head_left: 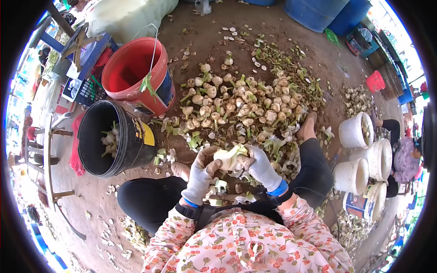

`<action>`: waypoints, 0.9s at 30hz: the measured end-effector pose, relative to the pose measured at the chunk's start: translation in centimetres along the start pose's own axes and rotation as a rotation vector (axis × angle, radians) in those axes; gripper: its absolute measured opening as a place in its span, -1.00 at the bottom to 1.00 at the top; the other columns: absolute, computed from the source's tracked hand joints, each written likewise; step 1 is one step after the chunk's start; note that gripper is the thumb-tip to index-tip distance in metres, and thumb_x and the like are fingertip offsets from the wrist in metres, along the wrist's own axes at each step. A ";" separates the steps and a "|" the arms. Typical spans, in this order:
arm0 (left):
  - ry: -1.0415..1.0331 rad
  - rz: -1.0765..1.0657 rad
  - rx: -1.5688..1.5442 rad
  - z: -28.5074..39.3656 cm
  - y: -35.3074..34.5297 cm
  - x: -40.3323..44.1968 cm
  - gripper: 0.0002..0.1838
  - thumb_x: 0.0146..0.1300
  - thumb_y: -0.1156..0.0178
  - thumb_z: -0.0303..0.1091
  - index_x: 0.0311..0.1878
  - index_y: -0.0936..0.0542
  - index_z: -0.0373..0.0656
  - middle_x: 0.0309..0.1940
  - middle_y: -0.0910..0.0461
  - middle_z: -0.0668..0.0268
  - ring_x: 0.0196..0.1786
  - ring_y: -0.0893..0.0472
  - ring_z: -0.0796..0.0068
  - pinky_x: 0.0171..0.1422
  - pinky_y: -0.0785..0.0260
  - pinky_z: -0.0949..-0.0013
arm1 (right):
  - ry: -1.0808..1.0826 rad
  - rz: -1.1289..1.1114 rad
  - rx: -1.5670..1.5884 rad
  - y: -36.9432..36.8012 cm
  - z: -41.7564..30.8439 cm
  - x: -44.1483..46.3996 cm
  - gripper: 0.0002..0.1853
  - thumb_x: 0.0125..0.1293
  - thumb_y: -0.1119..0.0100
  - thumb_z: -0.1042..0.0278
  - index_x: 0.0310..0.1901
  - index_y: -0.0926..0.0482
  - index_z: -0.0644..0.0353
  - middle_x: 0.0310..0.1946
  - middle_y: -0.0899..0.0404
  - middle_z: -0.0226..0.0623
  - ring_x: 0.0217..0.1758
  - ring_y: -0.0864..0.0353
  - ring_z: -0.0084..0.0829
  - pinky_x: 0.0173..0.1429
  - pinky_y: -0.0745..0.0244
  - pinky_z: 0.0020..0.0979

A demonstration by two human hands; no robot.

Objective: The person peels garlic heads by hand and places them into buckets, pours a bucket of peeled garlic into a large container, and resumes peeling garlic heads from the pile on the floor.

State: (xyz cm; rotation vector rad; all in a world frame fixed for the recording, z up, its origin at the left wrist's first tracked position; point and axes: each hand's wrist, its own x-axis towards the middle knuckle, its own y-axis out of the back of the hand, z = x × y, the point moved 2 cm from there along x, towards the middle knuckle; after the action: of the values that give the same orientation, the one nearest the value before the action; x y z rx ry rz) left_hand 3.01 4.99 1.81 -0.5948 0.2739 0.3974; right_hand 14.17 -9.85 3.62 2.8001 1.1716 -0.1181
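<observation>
A pale, partly peeled bulb (227, 158) with green-white leaf layers is held between my gloved hands, low over the peelings. My left hand (201, 172) has its fingers bent round the bulb's left end. On the other side, my right hand (261, 167) pinches the leafy right end. Just beyond them a large pile of brownish bulbs with short green stems (246, 100) lies on the ground. To the left stands a black bucket (141, 141) with a few peeled bulbs (110, 140) inside.
Behind the black bucket is a red bucket (166, 75). White buckets (350, 175) stand at the right near another person (405, 157). Blue barrels (314, 13) are at the back, a wooden chair (48, 159) at the left. My knees flank the peelings.
</observation>
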 end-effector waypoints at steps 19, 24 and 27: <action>0.082 -0.043 -0.240 2.5 -2.1 -1.3 -0.61 0.15 -0.24 -0.33 0.06 -0.44 -0.15 -0.25 -0.54 0.34 -0.19 -0.53 0.55 -0.08 -0.42 0.47 | -0.107 -0.267 0.630 -1.4 -3.1 -2.9 -0.72 0.34 -0.06 0.28 -0.05 -0.45 0.32 -0.29 -0.53 -0.42 -0.30 -0.49 -0.62 -0.20 -0.38 -0.61; -0.199 -0.073 0.201 0.5 0.6 -0.5 -0.54 0.39 0.12 0.02 0.03 -0.42 -0.21 -0.23 -0.54 0.24 -0.30 -0.52 0.44 -0.26 -0.44 0.42 | -0.068 -0.288 0.534 -1.1 -2.4 -3.4 -0.56 0.29 -0.10 0.14 0.02 -0.43 0.38 -0.33 -0.50 -0.44 -0.29 -0.46 -0.59 -0.18 -0.38 -0.61; 0.122 0.074 -0.592 0.5 0.9 0.2 -0.53 0.38 0.16 0.09 0.01 -0.45 -0.11 -0.26 -0.55 0.26 -0.25 -0.54 0.43 -0.30 -0.43 0.41 | -0.091 -0.460 0.499 -1.3 -5.1 -4.6 -0.55 0.26 -0.11 0.15 0.04 -0.46 0.34 -0.31 -0.52 -0.42 -0.28 -0.46 -0.60 -0.18 -0.38 -0.58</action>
State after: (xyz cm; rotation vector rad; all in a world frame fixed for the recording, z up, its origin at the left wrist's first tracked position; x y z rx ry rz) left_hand 2.86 6.03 1.66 -1.1952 0.2958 0.5180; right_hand 10.23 -11.55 9.12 2.7915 1.9718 -0.6479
